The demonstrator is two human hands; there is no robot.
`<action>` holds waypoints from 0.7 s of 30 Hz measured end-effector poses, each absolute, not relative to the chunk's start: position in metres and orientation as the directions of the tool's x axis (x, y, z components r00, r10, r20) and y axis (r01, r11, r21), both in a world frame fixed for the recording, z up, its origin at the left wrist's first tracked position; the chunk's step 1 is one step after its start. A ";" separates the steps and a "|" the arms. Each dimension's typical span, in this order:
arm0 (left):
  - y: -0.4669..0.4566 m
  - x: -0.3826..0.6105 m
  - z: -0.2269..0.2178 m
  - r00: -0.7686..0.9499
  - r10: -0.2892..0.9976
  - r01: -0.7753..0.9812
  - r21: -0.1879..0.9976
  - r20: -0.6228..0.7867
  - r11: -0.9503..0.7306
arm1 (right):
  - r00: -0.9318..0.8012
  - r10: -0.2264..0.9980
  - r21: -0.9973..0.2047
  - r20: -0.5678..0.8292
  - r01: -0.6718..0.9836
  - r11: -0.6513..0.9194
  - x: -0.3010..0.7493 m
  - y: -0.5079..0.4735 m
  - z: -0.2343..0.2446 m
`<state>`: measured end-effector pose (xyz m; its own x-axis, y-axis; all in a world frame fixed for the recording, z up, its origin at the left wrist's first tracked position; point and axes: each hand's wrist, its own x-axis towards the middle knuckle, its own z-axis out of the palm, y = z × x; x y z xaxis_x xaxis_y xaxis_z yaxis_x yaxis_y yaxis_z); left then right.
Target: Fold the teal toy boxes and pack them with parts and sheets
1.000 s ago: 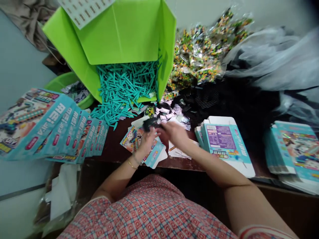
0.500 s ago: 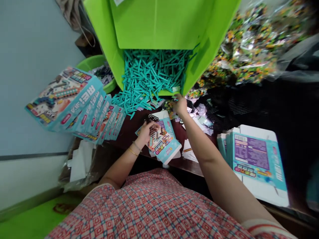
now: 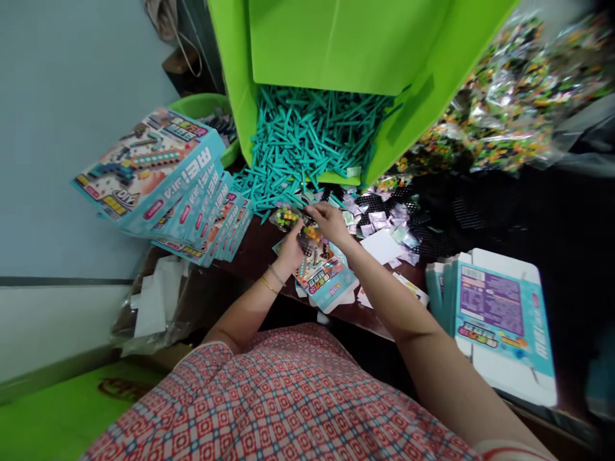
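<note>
In front of me my left hand is closed around a clear bag of small yellow, green and orange pieces. The black grid plate shows in part under the bag beside the left fingers. My right hand meets the left one at the bag, its fingers pinched on the bag's right side. Beneath both hands a printed blue carton lies on the dark table, partly covered by them.
A tipped green bin spills teal sticks behind the hands. Finished-looking boxes are piled at left. Flat cartons lie at right. Small sachets, cards and bags of coloured pieces are also around.
My right hand has come back from the bin's front edge toward the left hand. A bag of coloured pieces is now between the hands, over the black grid plate.
</note>
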<state>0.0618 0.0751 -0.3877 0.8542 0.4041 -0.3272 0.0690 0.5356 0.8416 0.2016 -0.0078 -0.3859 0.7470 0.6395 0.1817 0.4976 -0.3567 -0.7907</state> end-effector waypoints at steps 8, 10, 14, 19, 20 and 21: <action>0.102 0.034 -0.387 0.721 0.358 -0.020 0.499 -0.593 0.866 | 0.749 0.653 -0.412 -0.115 0.562 -0.717 0.226 0.061 -0.378; 0.105 0.029 -0.386 0.723 0.385 -0.026 0.535 -0.574 0.845 | 0.758 0.648 -0.402 -0.073 0.572 -0.715 0.216 0.050 -0.376; 0.100 0.033 -0.381 0.768 0.404 -0.050 0.582 -0.497 0.812 | 0.602 0.771 -0.420 0.208 0.767 -0.485 0.148 0.004 -0.381; 0.085 0.039 -0.380 0.717 0.436 0.001 0.626 -0.545 0.780 | 0.459 0.803 -0.392 0.380 0.866 -0.309 0.078 -0.051 -0.381; 0.082 0.038 -0.381 0.718 0.432 0.022 0.637 -0.546 0.771 | 0.441 0.809 -0.408 0.389 0.870 -0.278 0.076 -0.059 -0.378; 0.080 0.036 -0.382 0.730 0.420 0.042 0.648 -0.540 0.760 | 0.425 0.811 -0.433 0.402 0.869 -0.240 0.078 -0.066 -0.374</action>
